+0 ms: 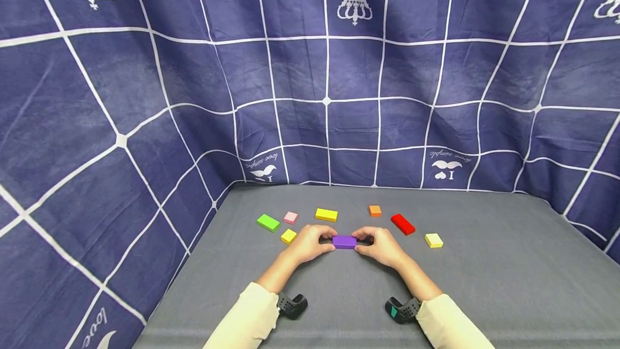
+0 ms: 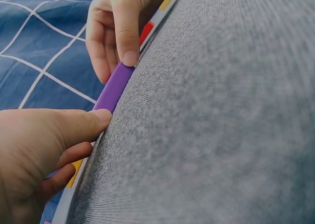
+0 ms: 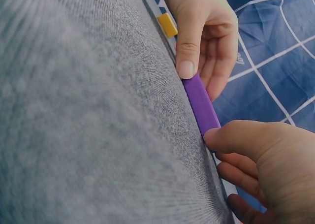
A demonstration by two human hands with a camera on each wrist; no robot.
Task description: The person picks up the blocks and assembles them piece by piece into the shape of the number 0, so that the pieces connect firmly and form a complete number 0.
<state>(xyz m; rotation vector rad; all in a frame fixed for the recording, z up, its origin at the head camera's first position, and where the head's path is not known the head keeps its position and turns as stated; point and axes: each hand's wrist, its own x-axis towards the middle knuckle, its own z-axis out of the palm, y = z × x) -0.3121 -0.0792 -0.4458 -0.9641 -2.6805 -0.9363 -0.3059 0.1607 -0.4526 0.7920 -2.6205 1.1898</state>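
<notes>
A purple rectangular block (image 1: 344, 242) lies on the grey cloth in the middle of the head view. My left hand (image 1: 308, 243) pinches its left end between thumb and fingers. At the opposite end, my right hand (image 1: 380, 245) holds it the same way. Both wrist views show the purple block (image 2: 114, 87) low against the cloth, with a thumb at each end of its near side. Close beside the left hand sits a yellow block (image 1: 288, 236). The fingertips on the far side of the purple block are partly hidden.
Left of centre lie a green block (image 1: 268, 223), a pink block (image 1: 290, 217) and a long yellow block (image 1: 326, 215). To the right are an orange block (image 1: 375, 210), a red block (image 1: 403, 224) and a pale yellow block (image 1: 434, 240). A blue checked curtain (image 1: 300, 74) borders the grey surface.
</notes>
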